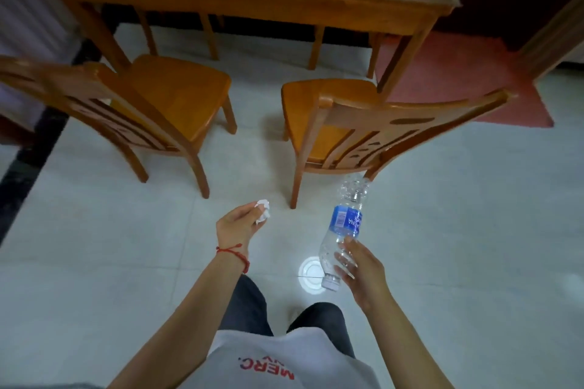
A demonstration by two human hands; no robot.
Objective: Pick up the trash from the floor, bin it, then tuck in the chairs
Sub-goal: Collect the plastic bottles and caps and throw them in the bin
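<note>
Both hands hold trash above a pale tiled floor (458, 246), in front of a wooden table (240, 6) with two chairs pulled out.

The left hand (235, 227) pinches a crumpled white tissue (264, 210) in its fingertips; the right hand (358, 268) is closed round the neck end of a clear bottle (343, 227) with a blue label, cap toward the person. The left chair (151, 110) and right chair (354, 126) stand apart. A red mat (458, 73) lies under the table's right end. The table's far side is cut off, and the label's print is too blurred to read.
</note>
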